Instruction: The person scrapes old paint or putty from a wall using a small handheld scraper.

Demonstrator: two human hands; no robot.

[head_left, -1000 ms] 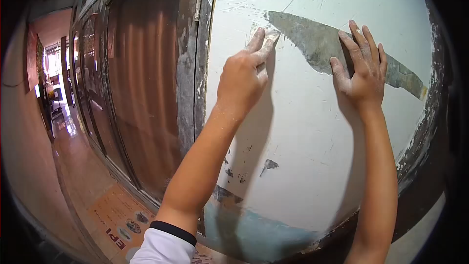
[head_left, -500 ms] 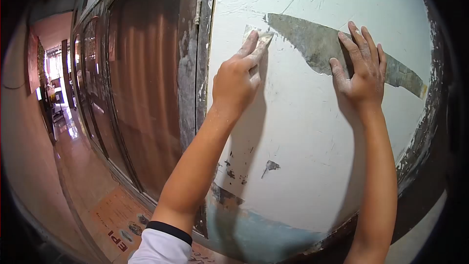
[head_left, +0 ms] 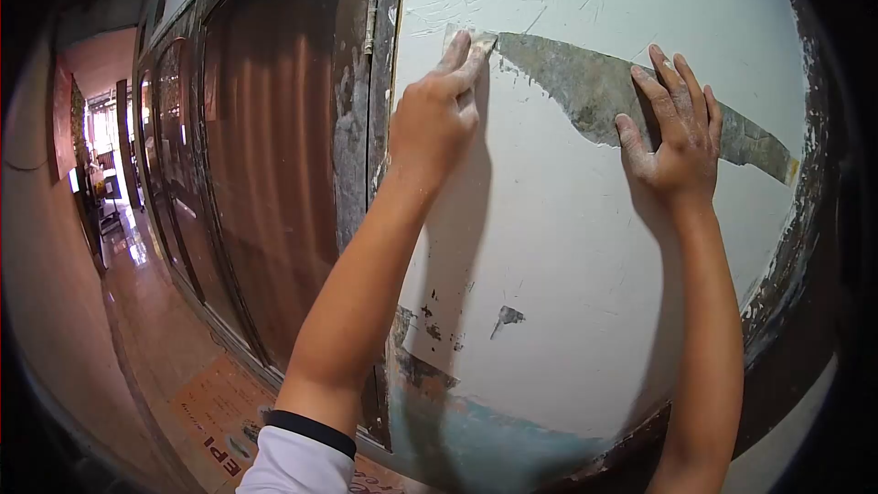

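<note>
My left hand (head_left: 437, 108) is closed on a small flat scraper (head_left: 465, 38), smeared whitish, its wide edge up against the wall. Most of the scraper is hidden behind the fingers. It touches the white-coated wall (head_left: 549, 238) at the left tip of a bare grey patch (head_left: 572, 78), where the coating is gone. Farther right, my right hand (head_left: 675, 128) rests with spread fingers across that patch and the white surface below it. Pale dust covers the fingertips of both hands.
Left of the wall stands a dark-framed glass door (head_left: 270, 155) with a metal hinge (head_left: 370, 26). Printed cardboard (head_left: 215, 402) lies on the floor (head_left: 146, 311) of a passage. Low on the wall is a bluish area (head_left: 512, 430); a smaller chipped spot (head_left: 508, 318) sits above.
My left hand and the scraper have shifted slightly up and to the left along the wall. My right hand stays in nearly the same place on the grey patch.
</note>
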